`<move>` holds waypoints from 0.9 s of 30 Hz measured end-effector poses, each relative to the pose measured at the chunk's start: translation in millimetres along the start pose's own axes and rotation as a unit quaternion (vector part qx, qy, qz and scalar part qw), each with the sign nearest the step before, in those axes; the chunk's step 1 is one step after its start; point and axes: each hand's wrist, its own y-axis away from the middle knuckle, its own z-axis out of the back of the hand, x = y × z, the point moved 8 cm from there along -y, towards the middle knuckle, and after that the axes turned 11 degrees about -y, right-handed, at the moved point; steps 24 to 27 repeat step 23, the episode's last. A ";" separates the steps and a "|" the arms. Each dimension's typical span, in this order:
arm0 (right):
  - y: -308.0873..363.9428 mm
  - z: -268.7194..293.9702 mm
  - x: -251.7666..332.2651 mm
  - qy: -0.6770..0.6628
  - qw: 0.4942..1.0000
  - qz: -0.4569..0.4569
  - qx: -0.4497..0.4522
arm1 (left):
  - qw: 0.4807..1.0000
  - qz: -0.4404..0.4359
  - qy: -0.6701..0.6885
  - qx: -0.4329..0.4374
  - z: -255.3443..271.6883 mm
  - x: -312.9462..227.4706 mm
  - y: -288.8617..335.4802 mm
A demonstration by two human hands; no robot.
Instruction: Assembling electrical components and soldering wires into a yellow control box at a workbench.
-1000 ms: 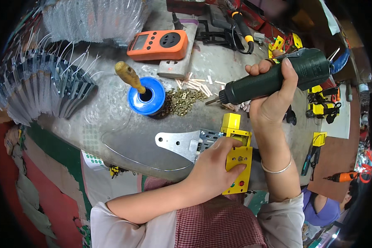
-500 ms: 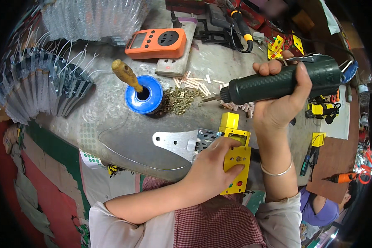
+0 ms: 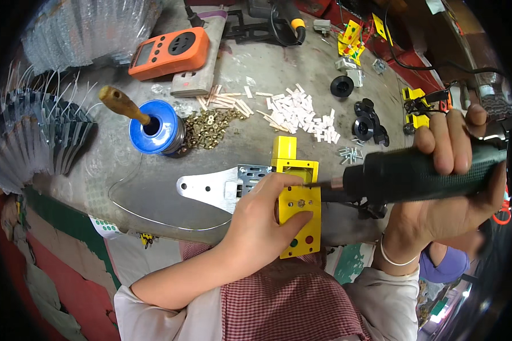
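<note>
My left hand [image 3: 259, 213] grips a yellow metal box [image 3: 306, 196], fingers over its top edge and thumb across its face. The box has a raised yellow block, small holes, and a red and a green dot. Joined at its left side are a dark slotted plate and a tapered silver plate [image 3: 210, 189] with two holes. My right hand [image 3: 438, 219] is wrapped round a dark green electric screwdriver [image 3: 395, 173], held level with its tip pointing left. The blurred tip reaches over the upper part of the box, close to my left fingers; whether it touches is unclear.
Left of the box stand a blue solder spool [image 3: 145, 139] with a wooden-handled tool in it and a pile of brass fittings [image 3: 210, 128]. White tubes [image 3: 296, 111], screws [image 3: 350, 154] and black round parts [image 3: 363, 128] lie beyond. An orange meter [image 3: 170, 54] sits at the back left.
My right hand has brought the screwdriver down and nearer, from above the brass fittings to the yellow box. The view has shifted right. My left hand keeps its grip on the box.
</note>
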 end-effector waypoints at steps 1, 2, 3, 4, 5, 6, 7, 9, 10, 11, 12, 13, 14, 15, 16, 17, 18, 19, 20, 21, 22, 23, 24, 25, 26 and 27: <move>3.4 1.1 -3.1 0.005 1.000 -0.006 -0.003 | 1.000 -0.003 -0.002 -0.003 0.7 0.9 -0.2; 6.0 3.3 -6.6 0.010 1.000 -0.011 -0.007 | 1.000 -0.002 -0.003 -0.002 1.2 1.6 -0.6; 8.1 5.6 -9.2 0.011 1.000 -0.011 -0.009 | 1.000 0.008 -0.001 0.002 1.1 3.0 -0.6; 9.9 7.1 -13.0 0.025 1.000 -0.017 -0.003 | 1.000 0.018 0.000 0.006 0.6 4.3 -0.7; 11.4 8.2 -16.9 0.040 0.999 -0.023 0.004 | 1.000 0.019 0.000 0.008 0.1 4.3 -0.8; 12.5 8.4 -19.1 0.041 0.999 -0.022 0.002 | 1.000 0.015 -0.004 0.006 0.4 2.6 -0.9; 13.3 9.3 -20.7 0.055 0.998 -0.016 -0.005 | 1.000 0.012 -0.007 0.005 0.7 1.4 -0.6; 13.6 12.0 -21.7 0.076 0.997 -0.019 -0.013 | 1.000 0.016 -0.006 0.007 0.2 1.3 -0.1; 13.5 12.2 -23.3 0.074 0.997 -0.020 -0.012 | 1.000 0.019 -0.005 0.007 0.2 1.7 0.1; 13.4 12.0 -26.1 0.078 0.997 -0.025 -0.010 | 1.000 0.020 -0.006 0.006 0.6 1.7 0.2; 13.2 11.9 -28.0 0.083 0.996 -0.030 -0.008 | 1.000 0.018 -0.003 0.008 0.0 1.3 -0.2; 13.1 11.9 -28.4 0.099 0.995 -0.033 -0.005 | 1.000 0.016 0.000 0.010 -0.5 0.9 -0.7; 12.9 12.1 -29.2 0.099 0.995 -0.034 -0.004 | 1.000 0.016 0.000 0.009 -0.4 0.8 -1.5; 13.0 10.8 -30.1 0.096 0.995 -0.031 0.004 | 1.000 0.014 0.007 0.010 -0.4 0.4 -1.4; 13.1 9.3 -30.9 0.093 0.995 -0.028 0.012 | 1.000 0.012 0.015 0.010 -0.2 0.1 -1.4; 13.1 8.2 -31.8 0.091 0.995 -0.030 0.014 | 1.000 0.013 0.015 0.007 1.0 -0.5 -1.5; 13.5 6.7 -32.2 0.100 0.994 -0.033 0.013 | 1.000 0.015 0.003 0.008 2.3 -1.9 -1.4; 13.8 5.2 -32.8 0.108 0.993 -0.036 0.013 | 1.000 0.017 -0.010 0.008 3.2 -2.5 -1.1; 13.9 3.9 -33.2 0.107 0.993 -0.038 0.015 | 1.000 0.018 -0.010 0.005 3.6 -1.5 -0.6; 14.0 -0.2 -35.5 0.094 0.994 -0.052 0.037 | 1.000 0.026 0.003 0.012 2.0 1.6 -0.7; 14.2 -4.3 -37.8 0.081 0.993 -0.067 0.060 | 0.999 0.035 0.017 0.019 1.1 3.8 -0.4; 13.2 -5.8 -39.5 0.080 0.992 -0.069 0.062 | 0.999 0.032 0.002 0.018 2.7 2.7 0.1; 13.2 -5.8 -39.5 0.080 0.992 -0.069 0.062 | 0.999 0.032 0.002 0.018 2.7 2.7 0.1; 13.2 -5.8 -39.5 0.080 0.992 -0.069 0.062 | 0.999 0.032 0.002 0.018 2.7 2.7 0.1; 13.2 -5.8 -39.5 0.080 0.992 -0.069 0.062 | 0.999 0.032 0.002 0.018 2.7 2.7 0.1; 13.2 -5.8 -39.5 0.080 0.992 -0.069 0.062 | 0.999 0.032 0.002 0.018 2.7 2.7 0.1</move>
